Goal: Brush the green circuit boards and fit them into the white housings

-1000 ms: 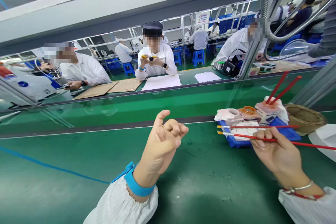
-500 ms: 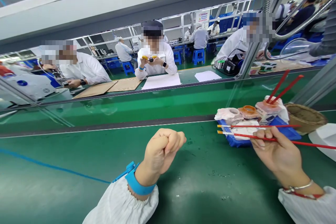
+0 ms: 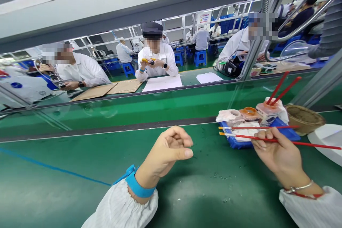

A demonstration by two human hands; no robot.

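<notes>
My right hand (image 3: pixel 280 155) grips a thin red-handled paintbrush (image 3: pixel 317 145), its tan bristles pointing left over a blue tray (image 3: pixel 239 144). A second red paintbrush (image 3: pixel 284 127) lies across that tray, just beyond the held one. In the tray sit white cloth (image 3: pixel 247 130), a white-wrapped container (image 3: pixel 229 114), an orange-rimmed jar (image 3: pixel 249 113) and a third container (image 3: pixel 267 115) with two red sticks standing in it. My left hand (image 3: pixel 171 153) hovers above the green table, fingers curled loosely with the thumb apart, holding nothing. A blue wrist strap (image 3: pixel 140 184) circles its wrist.
A brown round bowl (image 3: pixel 304 119) and a white dish (image 3: pixel 327 146) stand right of the tray. Small droplets dot the green tabletop (image 3: pixel 200 199). A blue cord (image 3: pixel 56 168) runs left from my strap. Beyond a low clear panel, people in white coats sit at work.
My left hand has uncurled from a fist, the thumb now apart from the fingers. My right hand keeps its grip on the paintbrush. The whole view has shifted slightly.
</notes>
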